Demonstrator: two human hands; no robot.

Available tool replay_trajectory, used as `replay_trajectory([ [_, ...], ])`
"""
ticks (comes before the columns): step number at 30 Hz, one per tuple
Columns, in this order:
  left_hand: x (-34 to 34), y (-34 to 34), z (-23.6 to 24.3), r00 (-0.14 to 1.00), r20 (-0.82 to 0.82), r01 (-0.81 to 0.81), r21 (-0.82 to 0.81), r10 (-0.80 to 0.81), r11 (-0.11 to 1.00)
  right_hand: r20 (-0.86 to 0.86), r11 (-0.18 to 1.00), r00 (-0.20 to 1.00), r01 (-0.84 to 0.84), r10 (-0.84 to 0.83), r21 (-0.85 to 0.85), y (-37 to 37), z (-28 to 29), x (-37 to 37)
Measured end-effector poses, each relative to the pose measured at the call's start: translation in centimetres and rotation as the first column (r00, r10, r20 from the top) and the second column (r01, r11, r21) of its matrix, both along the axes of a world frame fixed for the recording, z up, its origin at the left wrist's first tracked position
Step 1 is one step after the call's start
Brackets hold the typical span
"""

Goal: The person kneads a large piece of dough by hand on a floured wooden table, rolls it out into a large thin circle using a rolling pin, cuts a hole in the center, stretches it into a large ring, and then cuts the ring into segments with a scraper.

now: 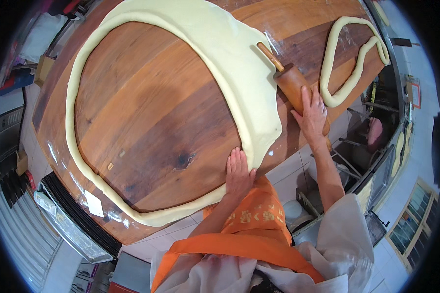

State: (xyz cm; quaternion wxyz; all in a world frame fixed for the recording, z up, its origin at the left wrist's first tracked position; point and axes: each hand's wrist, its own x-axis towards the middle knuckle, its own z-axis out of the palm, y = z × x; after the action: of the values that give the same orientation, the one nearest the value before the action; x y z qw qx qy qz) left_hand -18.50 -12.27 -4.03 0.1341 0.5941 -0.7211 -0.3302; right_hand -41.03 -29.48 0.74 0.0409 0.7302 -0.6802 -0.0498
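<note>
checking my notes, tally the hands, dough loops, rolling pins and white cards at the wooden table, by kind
Hands: 2 (left hand, right hand)
Dough loops: 2 (large loop, small loop)
Rolling pin: 1
White card: 1
Total: 6

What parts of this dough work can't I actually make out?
In the head view:
Dough sheet: far end cut off by the top edge.
Rolling pin: partly covered by the right hand.
Dough ring: the stretch under the left hand is hidden by it.
Tan mark on the wooden table: too small to identify.
</note>
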Motion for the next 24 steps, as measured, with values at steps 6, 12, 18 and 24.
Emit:
replay_trajectory([
  [6, 0.0, -4.4, -0.8, 0.995, -0.093, -0.02, 0.015, 0.021, 1.0, 0.44, 0.963, 0.858, 0.262, -0.264, 0.067, -6.7, -0.4, -7.2],
  [12, -4.3, -11.6, -0.9, 0.968, -0.121, -0.228, -0.083, 0.218, 0.97, 0.303, 0.986, 0.944, 0.157, -0.133, -0.055, -10.3, -0.6, -6.1],
  [18, -8.9, -12.3, 0.7, 0.993, -0.048, -0.102, 0.107, 0.108, 0.989, 0.555, 0.902, 0.759, -0.43, 0.339, 0.036, -8.5, -1.7, 8.4],
  [24, -9.9, -13.0, 1.7, 0.994, -0.018, -0.107, 0.054, 0.108, 0.993, 0.551, 0.435, 0.325, -0.897, 0.768, -0.077, -11.4, -7.7, 18.2],
])
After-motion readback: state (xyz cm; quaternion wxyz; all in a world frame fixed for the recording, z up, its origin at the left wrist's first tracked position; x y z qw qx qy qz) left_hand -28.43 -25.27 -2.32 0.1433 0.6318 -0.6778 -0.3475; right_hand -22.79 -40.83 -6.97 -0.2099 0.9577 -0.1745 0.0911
